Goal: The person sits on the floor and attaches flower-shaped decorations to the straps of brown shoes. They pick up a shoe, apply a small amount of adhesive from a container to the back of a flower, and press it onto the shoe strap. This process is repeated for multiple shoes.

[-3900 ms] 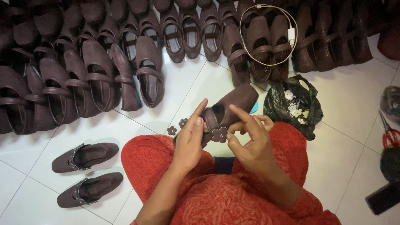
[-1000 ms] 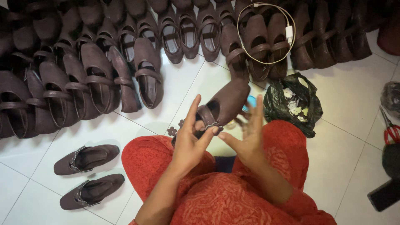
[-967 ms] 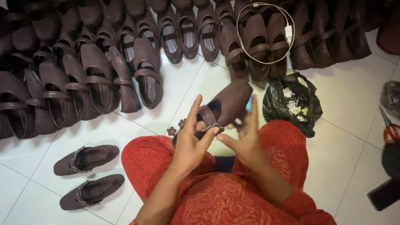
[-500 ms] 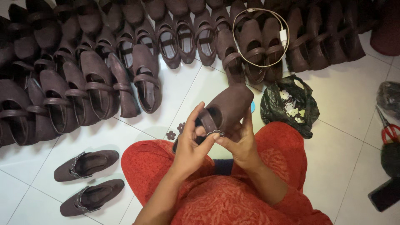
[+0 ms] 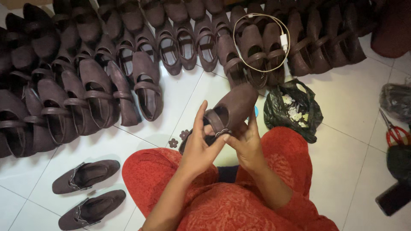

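Above lap, both hands (image 5: 222,147) (fingers curled) around brown shoe (image 5: 231,112)

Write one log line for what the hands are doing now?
left hand: holds brown shoe | right hand: on its strap | floor: shoe rows

Shoe rows (image 5: 141,81) behind held shoe (image 5: 233,109); bag (image 5: 293,109) right.

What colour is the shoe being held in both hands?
Dark brown, matte like suede. The head view shows the shoe held between the left hand and the right hand.
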Tool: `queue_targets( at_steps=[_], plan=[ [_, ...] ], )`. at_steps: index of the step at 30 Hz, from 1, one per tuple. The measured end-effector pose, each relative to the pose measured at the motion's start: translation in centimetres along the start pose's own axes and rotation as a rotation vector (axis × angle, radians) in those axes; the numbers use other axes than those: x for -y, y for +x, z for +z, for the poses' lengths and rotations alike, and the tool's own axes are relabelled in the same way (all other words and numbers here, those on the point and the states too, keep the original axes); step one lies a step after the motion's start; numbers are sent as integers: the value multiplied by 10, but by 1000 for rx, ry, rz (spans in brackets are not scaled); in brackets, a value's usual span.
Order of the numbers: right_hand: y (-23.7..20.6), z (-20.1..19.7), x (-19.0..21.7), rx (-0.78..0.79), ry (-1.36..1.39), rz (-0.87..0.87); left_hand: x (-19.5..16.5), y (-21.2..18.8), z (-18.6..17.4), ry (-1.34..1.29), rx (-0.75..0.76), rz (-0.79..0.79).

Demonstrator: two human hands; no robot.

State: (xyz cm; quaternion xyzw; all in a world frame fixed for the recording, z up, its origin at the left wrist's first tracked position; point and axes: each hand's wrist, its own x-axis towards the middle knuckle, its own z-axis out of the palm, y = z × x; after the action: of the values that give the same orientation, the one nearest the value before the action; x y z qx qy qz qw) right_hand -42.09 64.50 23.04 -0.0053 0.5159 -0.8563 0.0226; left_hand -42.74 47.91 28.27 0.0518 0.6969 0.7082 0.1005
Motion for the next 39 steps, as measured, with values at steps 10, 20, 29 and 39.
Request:
queue_targets(
  at_steps=[10, 20, 29, 39],
  plan=[
    [2, -13, 30, 25, -876, -448, -6, 3, -12, 189, 13, -54],
    [40, -14, 52, 509, -1419, -445, 7, 22, -19, 589, 213, -97],
    [47, -18, 59, 545, -1340, -264, 11, 30, -16, 588, 216, -39],
    [40, -20, 59, 471, -1219, -88, 5, 26, -24, 633, 109, -43]
  ],
)
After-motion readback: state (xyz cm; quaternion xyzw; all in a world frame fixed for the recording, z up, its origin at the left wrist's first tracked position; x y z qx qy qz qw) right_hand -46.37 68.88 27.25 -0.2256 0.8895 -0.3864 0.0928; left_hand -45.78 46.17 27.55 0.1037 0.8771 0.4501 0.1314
